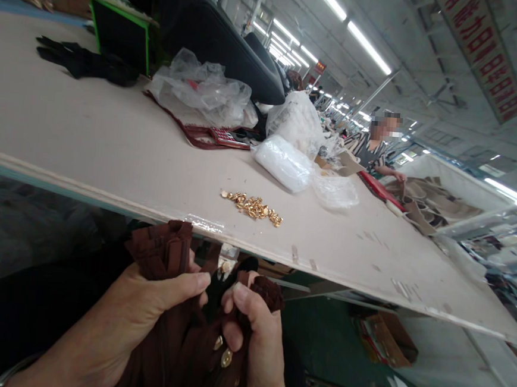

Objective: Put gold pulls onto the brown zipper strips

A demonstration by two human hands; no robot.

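Observation:
My left hand (160, 302) is closed round a folded bunch of brown fabric strips (167, 249), thumb pressed on top. Close on its right, my right hand (253, 318) grips another gathered part of the brown strips, whose ends (268, 293) stick out above the fingers. Below the right fingers, gold-coloured metal pieces (226, 358) hang against the brown fabric. A small metal fixture (227, 259) at the table edge shows between the hands, with a gold piece on it. On the table (154, 155) lies a loose pile of small gold pieces (257, 208).
Clear plastic bags (285, 163), a calculator (231, 138) and a black glove-like item (85, 60) lie on the table near a green-edged box (121, 33). A person (372, 146) stands farther along, by brown material (432, 201). A carton (385, 337) sits beneath.

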